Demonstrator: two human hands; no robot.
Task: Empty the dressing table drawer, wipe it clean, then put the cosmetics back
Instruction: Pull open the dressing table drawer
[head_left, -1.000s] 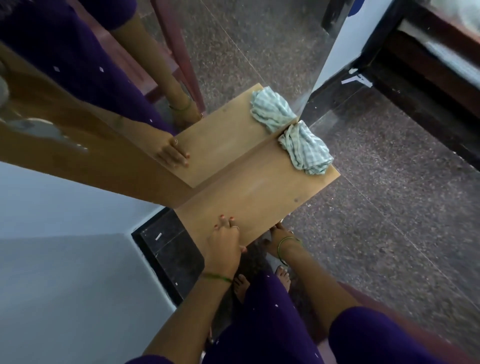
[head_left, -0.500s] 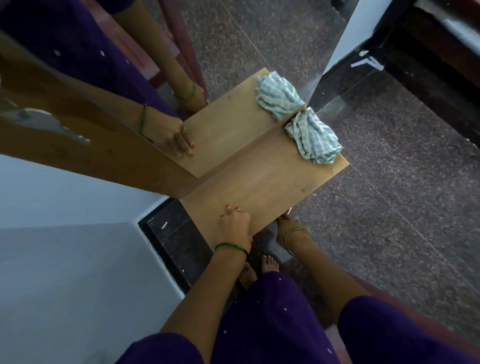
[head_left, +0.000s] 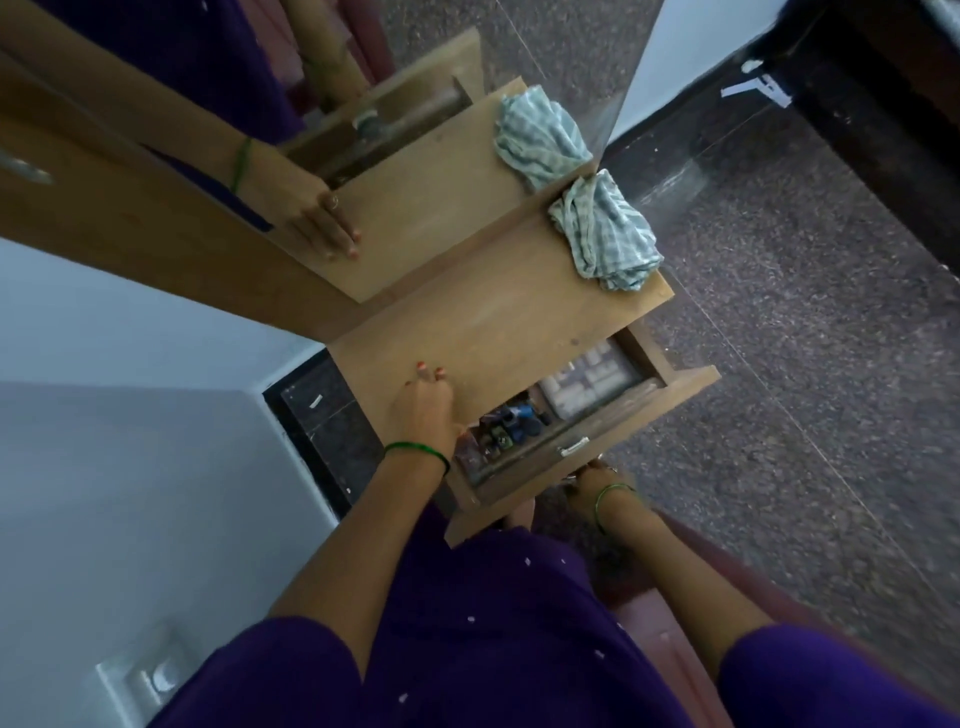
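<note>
The wooden dressing table top (head_left: 498, 322) stands against a mirror. Its drawer (head_left: 597, 441) is pulled partly out below the top's front edge. Inside lie several small dark cosmetics (head_left: 506, 423) on the left and a pale compartmented box (head_left: 589, 382) on the right. My left hand (head_left: 423, 410) rests flat on the table top near its left front corner. My right hand (head_left: 592, 475) is under the drawer front by the metal handle (head_left: 574, 447); its fingers are hidden. A crumpled checked cloth (head_left: 605, 231) lies at the table's far right corner.
The mirror (head_left: 415, 156) behind the table reflects the cloth, my hand and the drawer. Speckled stone floor (head_left: 805, 389) spreads to the right. A white wall (head_left: 130, 493) with a switch plate (head_left: 150, 675) is on the left. A dark red seat edge (head_left: 727, 566) lies beneath me.
The drawer has slid out from under the table top, showing the cosmetics inside. My right hand moved back with the drawer front. My left hand stayed on the top.
</note>
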